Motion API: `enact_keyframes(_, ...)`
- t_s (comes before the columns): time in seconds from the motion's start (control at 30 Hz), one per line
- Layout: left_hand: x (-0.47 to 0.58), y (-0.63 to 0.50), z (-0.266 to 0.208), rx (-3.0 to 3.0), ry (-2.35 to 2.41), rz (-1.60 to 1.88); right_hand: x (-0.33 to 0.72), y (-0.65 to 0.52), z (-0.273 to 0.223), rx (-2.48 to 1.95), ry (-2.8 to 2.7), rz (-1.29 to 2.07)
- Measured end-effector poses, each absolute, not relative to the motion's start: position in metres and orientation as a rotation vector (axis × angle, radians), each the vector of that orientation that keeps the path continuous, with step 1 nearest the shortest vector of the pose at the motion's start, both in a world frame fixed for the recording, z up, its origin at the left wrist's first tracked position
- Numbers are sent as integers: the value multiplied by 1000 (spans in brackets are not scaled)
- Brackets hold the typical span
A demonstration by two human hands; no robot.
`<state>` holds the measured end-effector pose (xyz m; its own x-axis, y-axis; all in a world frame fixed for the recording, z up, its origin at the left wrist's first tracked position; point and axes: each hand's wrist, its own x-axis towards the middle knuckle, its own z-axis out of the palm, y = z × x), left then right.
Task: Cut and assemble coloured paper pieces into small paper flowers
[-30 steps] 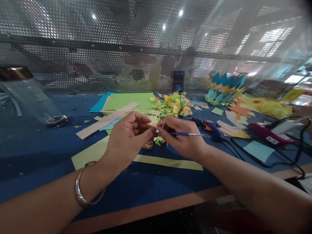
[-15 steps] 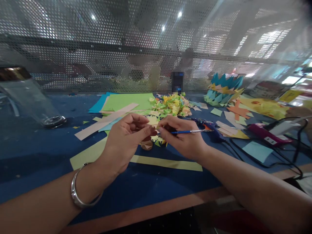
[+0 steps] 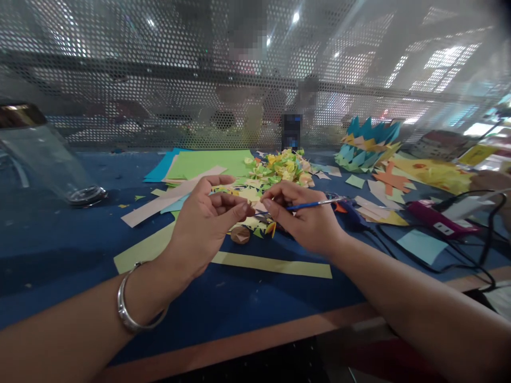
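Note:
My right hand point(image 3: 301, 213) is closed around a slim blue paintbrush point(image 3: 305, 206). Its silvery end points right, and its thin tip reaches left towards my other hand. My left hand point(image 3: 207, 215), with a silver bangle at the wrist, pinches thumb against fingertips; whatever lies between them is too small to make out. Both sets of fingertips nearly meet above the table. Just below them lies a small round brown disc point(image 3: 240, 234) with a pale paper bit on it. Behind the hands is a heap of yellow and green paper flowers point(image 3: 285, 166).
Green paper sheets point(image 3: 215, 161) and paper strips point(image 3: 271, 264) lie on the blue table. A glass bottle point(image 3: 59, 159) stands left. To the right are a blue glue gun point(image 3: 353, 215), a purple power strip point(image 3: 429, 218) with cables, and a folded-paper crown-like piece point(image 3: 367, 143).
The paintbrush has tilted, its silvery end now higher, and its thin tip shows between the hands. My right fingers have shifted slightly; my left hand keeps its pinch.

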<state>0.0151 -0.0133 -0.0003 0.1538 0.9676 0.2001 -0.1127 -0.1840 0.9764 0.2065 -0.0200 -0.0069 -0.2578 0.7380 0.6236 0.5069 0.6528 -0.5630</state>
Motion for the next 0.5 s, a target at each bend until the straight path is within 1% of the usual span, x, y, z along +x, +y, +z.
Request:
enact_keyframes(0.13,11,-6,-3,1436,956,1263,215,-17,0,-1038,-1889,352)
enact_keyframes(0.27,5,6,-8,1551,1030,1165,228,-11,4,-1140,-1925,378)
enact_keyframes(0.5,-5,26,-18,1811,1130,976,253,4,11,-1426,-2147,190)
